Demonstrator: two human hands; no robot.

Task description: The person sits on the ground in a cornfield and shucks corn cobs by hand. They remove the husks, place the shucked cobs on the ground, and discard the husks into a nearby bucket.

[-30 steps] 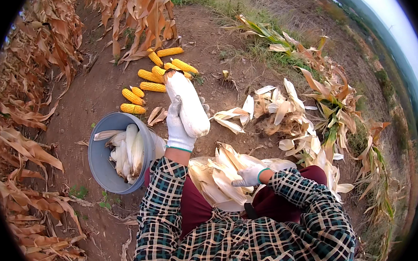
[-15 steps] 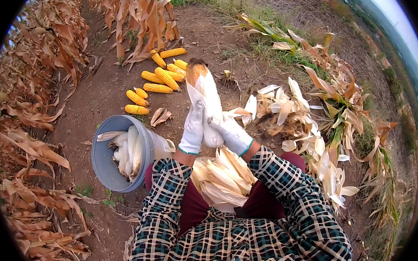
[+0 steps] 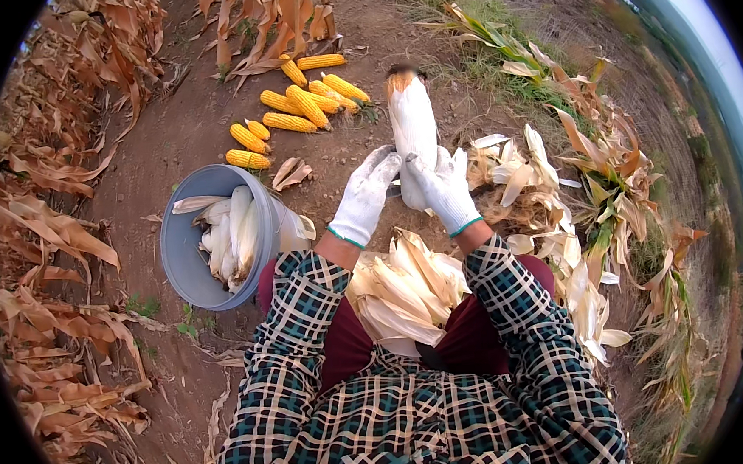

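In front of me a large ear of corn points away, wrapped in pale husk, with orange kernels and dark silk bared at its far tip. My right hand, in a white knit glove with a green cuff, closes round its base, thumb across the husk. Gloved the same way, my left hand is closed with its fingertips against the ear's left side; whether they pinch a husk leaf is hard to make out. Several husked yellow ears lie on the soil ahead and to the left.
At my left a grey bucket tilts on its side toward me, holding several ears in pale husk. Between my knees is a heap of dry husks. Loose husks litter the ground at right. Dry corn stalks stand along the left.
The ear and both hands have shifted right. My left hand has moved from the front of the ear to its left side, and husk now covers more of the side facing me.
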